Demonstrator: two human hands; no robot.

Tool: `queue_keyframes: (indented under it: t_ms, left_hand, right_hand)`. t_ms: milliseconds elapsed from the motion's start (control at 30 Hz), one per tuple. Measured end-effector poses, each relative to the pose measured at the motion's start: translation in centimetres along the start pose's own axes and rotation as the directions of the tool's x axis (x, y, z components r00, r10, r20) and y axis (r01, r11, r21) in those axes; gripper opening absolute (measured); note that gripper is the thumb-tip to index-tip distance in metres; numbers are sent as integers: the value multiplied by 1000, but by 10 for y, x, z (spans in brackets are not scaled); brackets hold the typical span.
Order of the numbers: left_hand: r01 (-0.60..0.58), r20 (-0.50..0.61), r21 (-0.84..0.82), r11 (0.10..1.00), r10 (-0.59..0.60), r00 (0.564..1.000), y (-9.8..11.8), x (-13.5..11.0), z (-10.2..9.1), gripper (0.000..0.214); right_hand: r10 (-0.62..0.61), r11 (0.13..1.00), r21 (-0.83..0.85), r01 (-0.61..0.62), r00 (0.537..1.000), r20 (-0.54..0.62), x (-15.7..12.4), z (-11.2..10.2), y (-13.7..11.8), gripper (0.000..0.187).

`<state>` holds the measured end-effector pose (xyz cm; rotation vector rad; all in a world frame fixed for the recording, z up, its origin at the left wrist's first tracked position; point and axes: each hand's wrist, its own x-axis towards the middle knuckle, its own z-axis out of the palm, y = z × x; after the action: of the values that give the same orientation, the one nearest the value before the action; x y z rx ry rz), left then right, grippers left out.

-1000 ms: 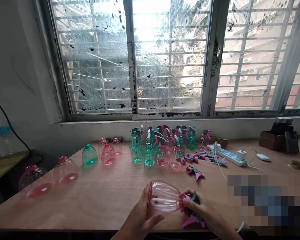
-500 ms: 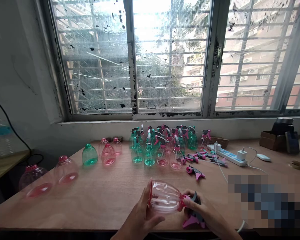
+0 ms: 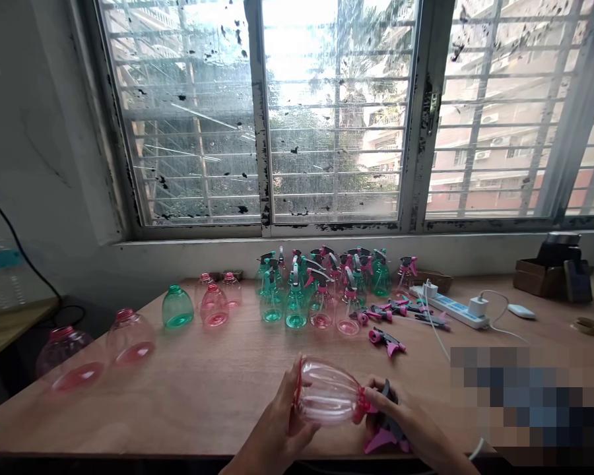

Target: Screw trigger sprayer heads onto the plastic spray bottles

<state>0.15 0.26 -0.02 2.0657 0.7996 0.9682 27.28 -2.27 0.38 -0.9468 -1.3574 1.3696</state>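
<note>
A clear pink spray bottle [image 3: 327, 392] lies sideways in the air above the table's front edge, its neck pointing right. My left hand [image 3: 282, 415] is wrapped round its base end. At the neck, my right hand [image 3: 393, 409] grips a pink and grey trigger spray head [image 3: 389, 439], which sits against the bottle's mouth; whether the threads are engaged is hidden by the fingers. Another pink and grey spray head [image 3: 387, 342] lies on the table just beyond the right hand.
Green and pink bottles with spray heads [image 3: 296, 300] stand grouped at the back. Headless bottles, one green [image 3: 178, 307] and several pink [image 3: 131, 336], are at left. Loose spray heads [image 3: 400, 308], a power strip [image 3: 450, 309] with cables and a cardboard box [image 3: 539, 280] are to the right.
The trigger spray head has shifted slightly right and down, and my right fingers have moved a little at the bottle's neck. The left hand keeps its hold, its thumb slightly shifted.
</note>
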Motion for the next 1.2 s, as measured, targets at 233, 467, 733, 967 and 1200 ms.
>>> queue_keyframes:
  t_ms: [233,467,733,967,1200]
  left_hand:
    - [19,24,34,999,-20,1000,3,-2,-3,102]
    - [61,40,17,998,-61,997,11,-4,-5,96]
    - [28,19,-26,999,-27,999,10,-1,-5,96]
    - [25,3,-22,999,-25,1000,-5,0,1,92]
    - [59,36,23,998,-60,998,1,-4,-3,104]
  right_hand:
    - [-25,1000,-7,25,999,31,0,-1,-1,47]
    - [-20,999,32,18,999,50,-1,-2,2,46]
    - [19,998,-62,-21,999,-28,-3,1,-5,52]
    - [48,998,-39,-49,998,-39,-1,-1,2,53]
    - [53,994,-91,-58,997,-55,0,-4,9,55]
